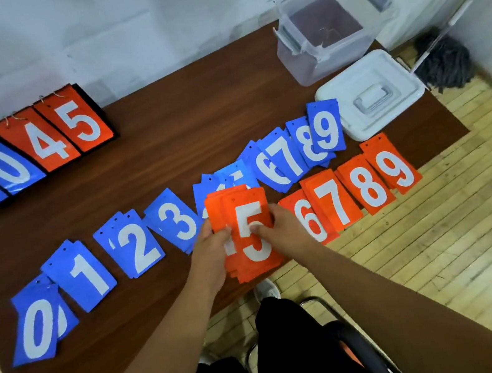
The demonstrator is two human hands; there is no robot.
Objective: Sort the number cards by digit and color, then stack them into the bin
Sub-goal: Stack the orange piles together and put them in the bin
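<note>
Item: orange stack (251, 251), several cards deep, white 5 on the top card, held above the near edge of the tabletop (180, 138). Holding: left hand (211, 248) grips the stack's left long edge, thumb laid over the face; right hand (278, 226) grips the right long edge, its fingers (258, 228) curled onto the digit. Both hands are closed on the stack and nothing else is in either. Axis: the long side of the stack runs away from the person, top edge leaning slightly left. From this view it covers part of the blue 4 and 5 piles behind it. Neighbours: orange 6 pile (309, 224) lies just beside the right hand, then orange 7 (332, 200), orange 8 (368, 186) and orange 9 (394, 168), each overlapping the next and stepping off to the right. The blue row (178, 221), 0 to 9, arcs from near left to far right. Governing relation: the orange run opens immediately right of the stack, so the right hand is the nearer one for laying a 5 beside the 6. Destination: clear bin (297, 58) at the far right corner, well apart from both hands and on the right arm's side, with its white lid (370, 98) on the tabletop in front of it. Progress, as judged: sorting is under way and no cards can be made out in the bin.
</note>
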